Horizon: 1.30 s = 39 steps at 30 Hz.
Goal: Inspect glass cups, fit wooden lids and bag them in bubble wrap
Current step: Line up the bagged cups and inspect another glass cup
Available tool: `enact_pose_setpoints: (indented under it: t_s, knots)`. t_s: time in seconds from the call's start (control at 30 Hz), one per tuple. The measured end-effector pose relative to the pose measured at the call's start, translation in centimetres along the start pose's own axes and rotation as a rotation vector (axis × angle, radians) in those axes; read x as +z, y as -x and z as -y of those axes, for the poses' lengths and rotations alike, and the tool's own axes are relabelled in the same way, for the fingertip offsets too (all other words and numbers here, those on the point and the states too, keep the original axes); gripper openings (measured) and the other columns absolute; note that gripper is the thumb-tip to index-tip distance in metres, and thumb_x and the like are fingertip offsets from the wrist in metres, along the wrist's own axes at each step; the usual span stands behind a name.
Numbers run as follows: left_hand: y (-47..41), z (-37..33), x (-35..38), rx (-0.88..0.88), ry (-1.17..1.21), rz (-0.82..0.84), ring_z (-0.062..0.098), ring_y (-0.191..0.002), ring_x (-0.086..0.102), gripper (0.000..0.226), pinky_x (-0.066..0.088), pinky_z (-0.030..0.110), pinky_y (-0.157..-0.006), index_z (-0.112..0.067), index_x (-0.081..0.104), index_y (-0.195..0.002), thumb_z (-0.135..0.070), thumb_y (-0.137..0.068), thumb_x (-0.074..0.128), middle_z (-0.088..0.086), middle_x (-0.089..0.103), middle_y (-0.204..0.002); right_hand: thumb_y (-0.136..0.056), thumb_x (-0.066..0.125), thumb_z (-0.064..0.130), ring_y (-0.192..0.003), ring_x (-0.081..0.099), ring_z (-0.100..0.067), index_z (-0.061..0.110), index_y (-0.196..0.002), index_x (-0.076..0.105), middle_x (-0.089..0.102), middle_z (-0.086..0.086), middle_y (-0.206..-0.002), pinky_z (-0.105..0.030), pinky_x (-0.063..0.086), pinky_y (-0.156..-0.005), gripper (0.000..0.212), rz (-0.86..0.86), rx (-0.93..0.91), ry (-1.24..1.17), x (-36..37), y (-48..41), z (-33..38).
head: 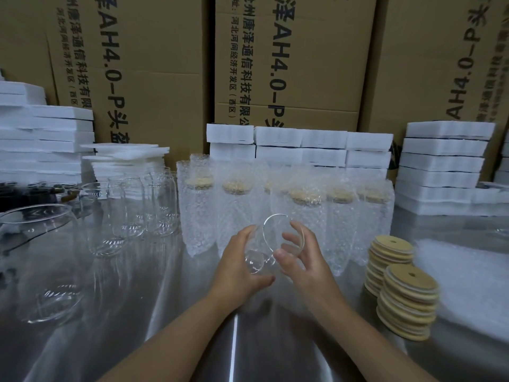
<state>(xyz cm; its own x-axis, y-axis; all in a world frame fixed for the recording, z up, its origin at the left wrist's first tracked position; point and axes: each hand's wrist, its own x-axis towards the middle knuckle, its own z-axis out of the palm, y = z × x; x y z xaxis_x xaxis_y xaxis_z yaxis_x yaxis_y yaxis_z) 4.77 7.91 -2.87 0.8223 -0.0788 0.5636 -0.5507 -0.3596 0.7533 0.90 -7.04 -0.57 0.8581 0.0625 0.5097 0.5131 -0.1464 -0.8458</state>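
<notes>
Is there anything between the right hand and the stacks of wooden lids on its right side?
Nothing visible does. Only bare table lies between the right hand, holding the glass cup, and the wooden lids. The bagged cups stand farther back.

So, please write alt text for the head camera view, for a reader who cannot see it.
The left hand and right hand hold a clear glass cup, tilted, over a steel table. Behind it stand lidded cups in bubble wrap bags; empty glass cups stand at the left, two stacks of wooden lids at the right.
</notes>
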Motion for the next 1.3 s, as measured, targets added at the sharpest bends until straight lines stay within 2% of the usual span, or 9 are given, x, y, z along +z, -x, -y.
enact_pose_setpoints:
  t_s: [0.1,0.17,0.33,0.57,0.83,1.0,1.1,1.2,1.3]
  knots:
    - [0.2,0.0,-0.1,-0.012,-0.009,-0.003,0.009,-0.119,0.053,0.087,0.049,0.034,-0.099,-0.039,0.042,-0.132,-0.010,-0.063,0.086,-0.006,0.049,-0.131,-0.062,0.073,0.058,-0.109,0.056,0.008,0.067,-0.108,0.045,0.055,0.021,-0.122,-0.012,0.049,-0.080,0.054,-0.019,-0.026,0.024,-0.1,0.3,0.1]
    - [0.3,0.1,-0.3,0.019,-0.060,-0.013,0.012,-0.122,0.050,0.086,0.046,0.030,-0.101,-0.033,0.044,-0.135,-0.011,-0.063,0.086,-0.006,0.049,-0.131,-0.061,0.078,0.062,-0.108,0.056,0.009,0.069,-0.104,0.046,0.056,0.023,-0.119,-0.011,0.048,-0.079,0.054,-0.038,-0.029,0.033,-0.1,0.3,0.2]
    - [0.8,0.1,-0.5,0.192,-0.261,-0.053,0.008,-0.126,0.039,0.083,0.020,0.000,-0.101,-0.045,0.033,-0.126,-0.013,-0.070,0.084,-0.025,0.037,-0.130,-0.046,0.081,0.059,-0.108,0.059,0.003,0.040,-0.108,0.047,0.059,0.023,-0.114,-0.026,0.049,-0.089,0.073,-0.069,-0.010,-0.020,0.1,0.3,-0.3]
    - [1.4,-0.5,-1.0,0.232,-0.338,-0.042,0.009,-0.130,0.031,0.084,0.010,-0.001,-0.104,-0.048,0.031,-0.124,-0.010,-0.071,0.083,-0.009,0.039,-0.138,-0.032,0.083,0.072,-0.107,0.061,-0.003,0.031,-0.103,0.042,0.060,0.010,-0.118,-0.041,0.049,-0.098,0.091,-0.075,0.043,-0.049,0.1,0.4,-0.4]
    - [1.5,-0.5,-1.1,0.236,-0.376,0.005,0.001,-0.130,0.024,0.085,0.010,-0.002,-0.102,-0.051,0.027,-0.125,-0.010,-0.072,0.079,-0.016,0.031,-0.137,-0.041,0.084,0.054,-0.107,0.062,-0.007,0.025,-0.101,0.043,0.061,0.003,-0.116,-0.048,0.051,-0.094,0.078,-0.109,0.075,-0.070,0.0,0.5,-0.5]
    - [1.5,-0.4,-1.1,0.272,-0.418,0.016,-0.004,-0.129,0.019,0.085,0.008,-0.002,-0.103,-0.050,0.026,-0.129,-0.012,-0.074,0.077,-0.017,0.030,-0.139,-0.057,0.080,0.036,-0.101,0.065,-0.008,0.021,-0.098,0.042,0.062,-0.003,-0.114,-0.043,0.055,-0.083,0.059,-0.149,0.087,-0.079,0.2,0.3,-0.5]
    - [1.6,-0.4,-1.0,0.290,-0.428,0.021,-0.006,-0.128,0.018,0.086,0.007,-0.002,-0.103,-0.050,0.024,-0.130,-0.014,-0.074,0.078,-0.017,0.029,-0.138,-0.057,0.087,0.048,-0.093,0.067,-0.005,0.018,-0.097,0.042,0.063,-0.004,-0.111,-0.037,0.057,-0.067,0.067,-0.158,0.103,-0.105,0.1,0.2,-0.4]
    - [1.5,-0.4,-0.9,0.299,-0.441,0.035,-0.003,-0.129,0.018,0.088,0.006,-0.002,-0.104,-0.050,0.022,-0.131,-0.014,-0.074,0.079,-0.018,0.026,-0.138,-0.059,0.079,0.056,-0.079,0.065,0.004,0.015,-0.094,0.043,0.064,-0.001,-0.098,-0.019,0.050,-0.052,0.065,-0.197,0.108,-0.127,0.1,0.2,-0.2]
    - [1.5,-0.3,-0.8,0.303,-0.441,0.039,0.003,-0.133,0.023,0.086,0.006,0.000,-0.105,-0.047,0.024,-0.133,-0.015,-0.074,0.078,-0.016,0.028,-0.138,-0.062,0.072,0.066,-0.073,0.064,-0.002,0.013,-0.090,0.045,0.063,-0.011,-0.092,-0.025,0.051,-0.048,0.066,-0.226,0.146,-0.139,0.0,0.1,-0.2]
